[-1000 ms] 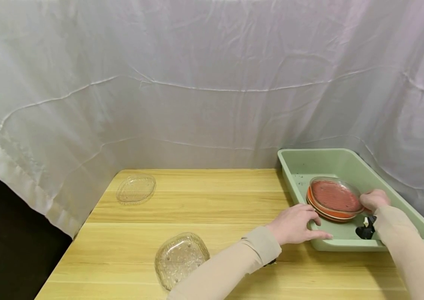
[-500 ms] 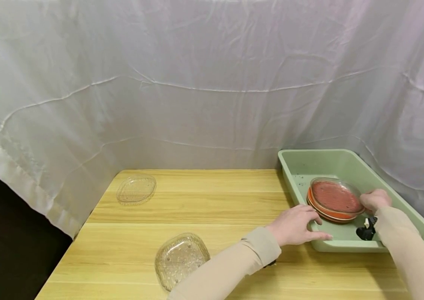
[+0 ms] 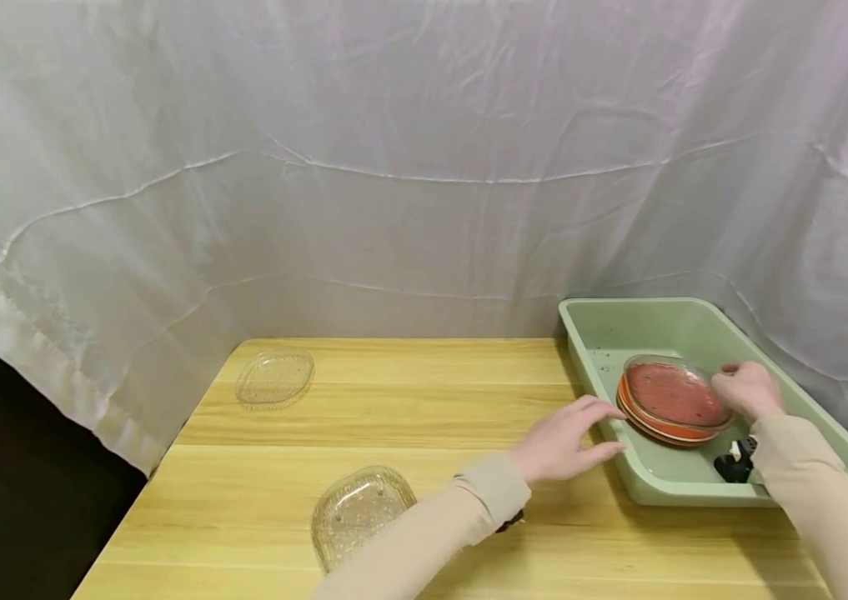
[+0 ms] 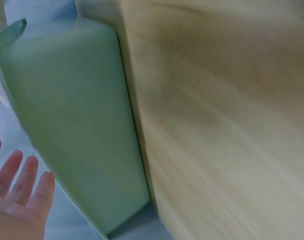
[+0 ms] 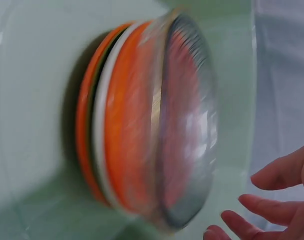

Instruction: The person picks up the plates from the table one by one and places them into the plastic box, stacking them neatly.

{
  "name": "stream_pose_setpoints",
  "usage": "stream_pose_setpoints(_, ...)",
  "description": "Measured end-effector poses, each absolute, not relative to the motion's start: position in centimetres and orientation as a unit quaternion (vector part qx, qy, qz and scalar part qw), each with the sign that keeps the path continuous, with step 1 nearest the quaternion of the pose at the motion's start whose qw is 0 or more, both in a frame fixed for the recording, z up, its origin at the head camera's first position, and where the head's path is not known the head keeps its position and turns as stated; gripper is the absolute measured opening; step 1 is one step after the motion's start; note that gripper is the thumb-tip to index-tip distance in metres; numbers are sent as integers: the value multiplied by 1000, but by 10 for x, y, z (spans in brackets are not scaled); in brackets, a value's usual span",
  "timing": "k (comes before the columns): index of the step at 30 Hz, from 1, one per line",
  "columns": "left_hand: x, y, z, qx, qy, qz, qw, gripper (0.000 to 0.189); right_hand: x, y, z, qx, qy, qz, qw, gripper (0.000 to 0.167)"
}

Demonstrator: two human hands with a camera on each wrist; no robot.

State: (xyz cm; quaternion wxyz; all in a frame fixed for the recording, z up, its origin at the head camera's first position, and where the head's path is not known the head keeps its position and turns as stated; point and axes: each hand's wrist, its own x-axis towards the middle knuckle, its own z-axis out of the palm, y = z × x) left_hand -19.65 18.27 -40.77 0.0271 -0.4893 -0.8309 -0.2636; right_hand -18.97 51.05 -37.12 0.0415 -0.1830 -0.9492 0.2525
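A pale green basin at the right holds a stack of plates. On top sits a clear plate; orange plates and a white plate lie under it. My right hand is inside the basin at the stack's right side. In the right wrist view its relaxed fingers are apart from the plates, holding nothing. My left hand is just outside the basin's left wall, fingers spread and holding nothing; the left wrist view shows the fingers straight beside the green wall.
One clear dish lies at the table's far left. Another clear dish is nearer the front, partly behind the left forearm. A small black object shows near the right cuff. Grey-white curtains hang behind the table.
My left hand has come off the basin's left rim and moved left. My right hand has risen slightly from the plate edge. The stack stays in the basin.
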Motion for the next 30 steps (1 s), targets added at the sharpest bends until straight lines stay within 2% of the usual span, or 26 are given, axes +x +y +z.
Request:
stream_pose_setpoints(7, -213, 147, -403, -467, -843, -267, 27, 42, -195, 475, -353, -118, -943, 296, 93, 55)
stream_pose_setpoints(15, -233, 90, -395, -441, -858, -263, -15, 41, -195, 416, -330, -37, -916, 374, 141, 51)
stream_pose_setpoints(19, -244, 60, -393, -412, -871, -266, -27, 42, -192, 385, -323, 13, -878, 458, 136, 47)
stream_pose_setpoints(25, -255, 21, -389, -384, -883, -266, -40, 41, -186, 339, -317, 74, -797, 589, 114, 22)
stream_pose_setpoints(30, -260, -6, -386, -370, -888, -269, -52, 42, -182, 304, -312, 98, -752, 646, 85, 20)
